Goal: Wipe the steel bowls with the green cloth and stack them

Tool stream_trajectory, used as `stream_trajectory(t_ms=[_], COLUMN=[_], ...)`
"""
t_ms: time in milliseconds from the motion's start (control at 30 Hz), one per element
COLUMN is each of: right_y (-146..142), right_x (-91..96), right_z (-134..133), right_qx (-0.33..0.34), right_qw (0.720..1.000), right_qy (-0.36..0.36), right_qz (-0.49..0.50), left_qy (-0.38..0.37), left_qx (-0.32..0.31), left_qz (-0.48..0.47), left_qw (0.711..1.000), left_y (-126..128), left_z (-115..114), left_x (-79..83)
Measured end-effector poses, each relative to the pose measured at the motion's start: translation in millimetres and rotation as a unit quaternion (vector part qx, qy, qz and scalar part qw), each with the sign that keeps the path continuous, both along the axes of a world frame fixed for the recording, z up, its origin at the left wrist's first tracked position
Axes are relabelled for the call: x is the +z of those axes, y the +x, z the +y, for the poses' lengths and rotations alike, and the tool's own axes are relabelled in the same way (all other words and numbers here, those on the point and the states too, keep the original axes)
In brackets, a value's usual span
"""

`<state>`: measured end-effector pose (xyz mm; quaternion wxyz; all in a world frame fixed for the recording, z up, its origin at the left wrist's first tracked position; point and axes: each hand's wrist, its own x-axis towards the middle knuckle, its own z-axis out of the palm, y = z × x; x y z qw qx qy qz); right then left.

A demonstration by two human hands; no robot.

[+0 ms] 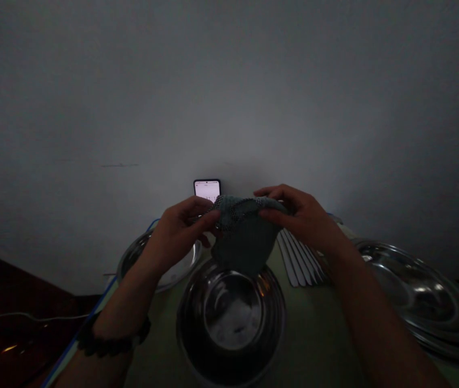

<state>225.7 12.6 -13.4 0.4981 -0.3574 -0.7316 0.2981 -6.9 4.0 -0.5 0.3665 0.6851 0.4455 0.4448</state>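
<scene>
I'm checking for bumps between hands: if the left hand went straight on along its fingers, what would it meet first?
The left hand would first meet the cloth at its fingertips; beyond it, probably the right hand, though depth is unclear.

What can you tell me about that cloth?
The cloth looks like dull grey-green fabric with a darker, speckled pattern near its top edge. The left hand grips one upper end, the right hand the other; the rest hangs loosely between them. Its lower part overlaps the far rim of the metal bowl in view; contact can't be judged.
</scene>
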Motion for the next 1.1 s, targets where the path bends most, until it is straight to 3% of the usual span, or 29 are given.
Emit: stream_trajectory(t_ms=[133, 200, 300, 433, 500, 567, 633, 700, 833, 933, 1100], right_y=[5.1, 3.9, -4.6, -21.3, -26.3, -26.4, -21.3, -12.4, 5.3, 10.2, 5.8], right_x=[6.4, 9.3, 9.8, 4.9, 3.5, 4.0, 5.8, 7.1, 3.9, -3.1, -13.6], right_z=[-3.9, -6.7, -9.4, -8.7, -7.8, -7.8, -8.7, -10.5, -11.4, -6.9, -2.9], right_qx=[-0.086, -0.132, -0.163, -0.169, -0.169, -0.170, -0.144, -0.072, 0.131, 0.219, 0.220], right_qw=[0.986, 0.974, 0.965, 0.971, 0.977, 0.982, 0.987, 0.990, 0.947, 0.936, 0.946], right_qy=[0.077, 0.085, 0.063, 0.026, 0.014, 0.001, -0.033, -0.113, -0.288, -0.264, -0.240], right_qz=[0.120, 0.165, 0.193, 0.166, 0.126, 0.084, 0.054, 0.032, 0.045, 0.072, 0.005], left_qy=[0.026, 0.060, 0.060, -0.059, -0.099, -0.109, -0.096, -0.076, -0.069, -0.092, -0.094], left_qx=[0.082, 0.091, 0.000, -0.188, -0.198, -0.158, -0.104, -0.059, 0.002, 0.000, -0.055], left_qz=[0.058, 0.070, 0.046, -0.055, -0.080, -0.069, -0.045, -0.039, -0.145, -0.263, -0.289], left_qw=[0.995, 0.992, 0.997, 0.979, 0.972, 0.979, 0.989, 0.995, 0.987, 0.960, 0.951], left_y=[-3.5, -4.5, -2.5, 5.5, 9.4, 11.3, 11.0, 9.2, 8.7, 13.8, 20.4], left_z=[7.1, 8.7, 5.2, -3.6, -6.7, -8.2, -8.4, -7.3, -2.8, -0.8, -6.6], left_x=[-5.7, -9.3, -13.1, -16.0, -15.7, -13.4, -9.3, -4.7, 0.4, 0.1, 3.0])
